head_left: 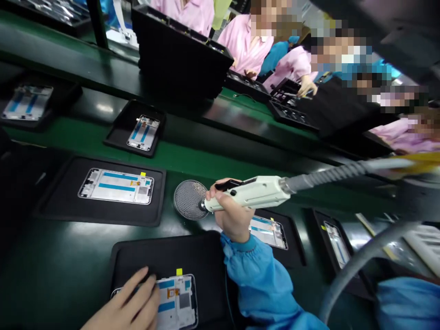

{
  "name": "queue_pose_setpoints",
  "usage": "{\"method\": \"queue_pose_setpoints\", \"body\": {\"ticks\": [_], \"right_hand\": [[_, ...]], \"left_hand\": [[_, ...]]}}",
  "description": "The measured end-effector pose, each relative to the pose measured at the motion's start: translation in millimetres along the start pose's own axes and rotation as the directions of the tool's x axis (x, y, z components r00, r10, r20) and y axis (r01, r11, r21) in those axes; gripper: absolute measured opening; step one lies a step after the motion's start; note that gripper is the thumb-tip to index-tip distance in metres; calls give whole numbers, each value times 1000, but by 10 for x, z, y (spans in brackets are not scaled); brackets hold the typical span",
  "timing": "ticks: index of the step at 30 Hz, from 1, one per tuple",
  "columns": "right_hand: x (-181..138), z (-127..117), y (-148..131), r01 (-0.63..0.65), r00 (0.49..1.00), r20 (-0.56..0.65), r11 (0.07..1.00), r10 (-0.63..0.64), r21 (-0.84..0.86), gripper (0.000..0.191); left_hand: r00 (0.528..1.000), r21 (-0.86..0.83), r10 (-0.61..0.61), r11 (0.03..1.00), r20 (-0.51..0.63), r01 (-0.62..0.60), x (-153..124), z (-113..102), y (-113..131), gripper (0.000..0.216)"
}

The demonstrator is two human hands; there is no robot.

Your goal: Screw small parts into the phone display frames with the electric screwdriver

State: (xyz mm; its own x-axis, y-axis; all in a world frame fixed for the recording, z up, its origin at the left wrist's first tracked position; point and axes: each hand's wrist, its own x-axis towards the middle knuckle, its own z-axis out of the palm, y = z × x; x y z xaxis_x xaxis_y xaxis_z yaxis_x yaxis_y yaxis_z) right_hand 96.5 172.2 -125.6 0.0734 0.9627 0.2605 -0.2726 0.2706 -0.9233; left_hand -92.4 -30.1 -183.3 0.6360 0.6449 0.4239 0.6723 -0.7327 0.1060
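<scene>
My right hand (231, 211) is wrapped round a cream electric screwdriver (254, 192) with a grey coiled cable, its tip over a round metal mesh dish (187, 199). My left hand (132, 302) lies flat, fingers stretched, on a phone frame (180, 300) with blue strips and a yellow tab, which rests in a black tray (192, 256) at the bottom of the view.
More black trays with phone frames lie on the green conveyor: one at the left (117, 185), one farther back (143, 133), one at far left (27, 101), others to the right (335, 243). Workers in pink coats (247, 43) sit behind black bins (178, 55).
</scene>
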Motion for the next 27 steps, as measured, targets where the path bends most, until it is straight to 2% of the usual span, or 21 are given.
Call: {"method": "queue_pose_setpoints", "body": {"ticks": [4, 8, 14, 18, 23, 27], "right_hand": [[-25, 26, 97, -27, 999, 25, 999, 28, -19, 12], [-44, 17, 126, -21, 999, 24, 999, 22, -34, 11], [-40, 4, 173, -21, 1000, 18, 999, 22, -39, 12], [-43, 5, 168, -18, 1000, 18, 999, 19, -36, 10], [-35, 16, 198, -4, 1000, 22, 999, 5, -43, 9], [-41, 14, 45, 22, 999, 40, 999, -21, -39, 17]], "left_hand": [[985, 3, -26, 1000, 172, 26, 122, -51, -160, 33], [972, -12, -53, 998, 230, 57, 194, -57, -210, 37], [975, -48, -91, 994, 204, 103, 338, -139, -313, 55], [980, -36, -91, 994, 179, 99, 384, -182, -338, 47], [989, -30, -48, 998, 143, 53, 355, -159, -345, 48], [996, -50, -47, 997, 73, 51, 298, -72, -324, 39]]}}
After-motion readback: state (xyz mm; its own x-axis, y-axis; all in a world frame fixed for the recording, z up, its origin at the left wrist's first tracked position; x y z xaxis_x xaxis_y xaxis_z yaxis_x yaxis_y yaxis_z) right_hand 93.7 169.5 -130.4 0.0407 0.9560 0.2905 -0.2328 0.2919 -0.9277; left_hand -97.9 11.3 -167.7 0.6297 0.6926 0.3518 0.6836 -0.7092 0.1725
